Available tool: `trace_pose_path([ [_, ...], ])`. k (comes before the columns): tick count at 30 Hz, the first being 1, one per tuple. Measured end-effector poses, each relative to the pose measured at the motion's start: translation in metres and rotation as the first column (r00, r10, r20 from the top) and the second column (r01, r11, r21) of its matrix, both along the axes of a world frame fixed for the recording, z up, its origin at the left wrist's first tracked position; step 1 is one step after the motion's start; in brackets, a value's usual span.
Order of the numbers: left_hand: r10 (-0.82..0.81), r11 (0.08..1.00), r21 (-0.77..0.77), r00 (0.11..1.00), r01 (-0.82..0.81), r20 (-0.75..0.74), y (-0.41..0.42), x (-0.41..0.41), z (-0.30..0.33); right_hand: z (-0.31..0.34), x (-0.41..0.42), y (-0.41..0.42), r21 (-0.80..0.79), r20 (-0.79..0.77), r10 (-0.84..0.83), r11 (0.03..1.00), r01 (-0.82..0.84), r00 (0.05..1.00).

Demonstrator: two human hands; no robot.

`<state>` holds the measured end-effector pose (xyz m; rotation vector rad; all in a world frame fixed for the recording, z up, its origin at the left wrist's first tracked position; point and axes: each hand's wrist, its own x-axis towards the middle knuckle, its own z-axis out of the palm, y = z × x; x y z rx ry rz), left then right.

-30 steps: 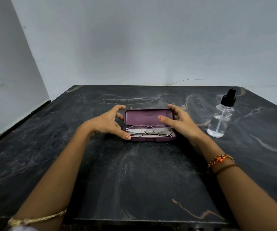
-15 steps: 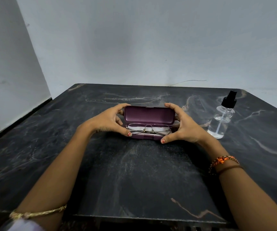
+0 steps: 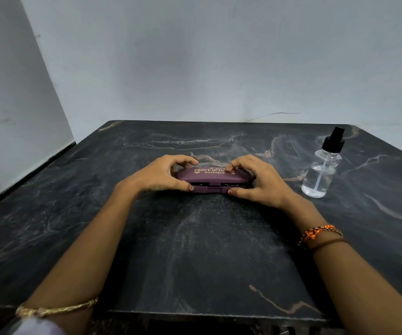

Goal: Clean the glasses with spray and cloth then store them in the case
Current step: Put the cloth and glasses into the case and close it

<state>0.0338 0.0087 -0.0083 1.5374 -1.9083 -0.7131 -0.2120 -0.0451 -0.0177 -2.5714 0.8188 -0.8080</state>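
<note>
A purple glasses case [image 3: 213, 178] with gold lettering on its lid lies on the dark marble table [image 3: 195, 250], lid lowered almost flat with a thin dark gap at the front. My left hand [image 3: 161, 175] grips its left end, fingers over the lid and thumb at the front edge. My right hand [image 3: 258, 180] grips the right end the same way. The glasses and cloth are hidden inside the case. A clear spray bottle [image 3: 322, 169] with a black nozzle stands upright to the right of my right hand.
Pale walls [image 3: 195, 68] stand directly behind the table and to its left. The table's front edge [image 3: 207, 315] runs close below my forearms.
The case lid has swung down from open to nearly flat over the glasses. My fingers have moved from the lid's back onto its top.
</note>
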Motion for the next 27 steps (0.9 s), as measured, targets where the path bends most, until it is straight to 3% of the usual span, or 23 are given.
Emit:
trace_pose_path([
  [5, 0.002, 0.999, -0.036, 0.991, 0.002, 0.13, 0.0, -0.009, -0.004, -0.006, 0.004, -0.001, -0.063, -0.148, -0.053, 0.997, 0.044, 0.988],
  [11, 0.038, 0.977, -0.206, 0.918, 0.048, 0.395, -0.001, -0.021, -0.01, -0.009, 0.004, -0.004, -0.088, -0.205, -0.085, 0.994, 0.068, 0.975],
  [17, 0.069, 0.932, -0.347, 0.889, 0.105, 0.453, 0.003, -0.022, -0.018, -0.01, 0.005, -0.002, -0.195, -0.273, -0.134, 0.977, 0.081, 0.953],
  [27, 0.085, 0.916, -0.378, 0.855, 0.135, 0.512, 0.002, -0.022, -0.021, -0.008, 0.008, 0.001, -0.277, -0.351, -0.187, 0.957, 0.089, 0.917],
])
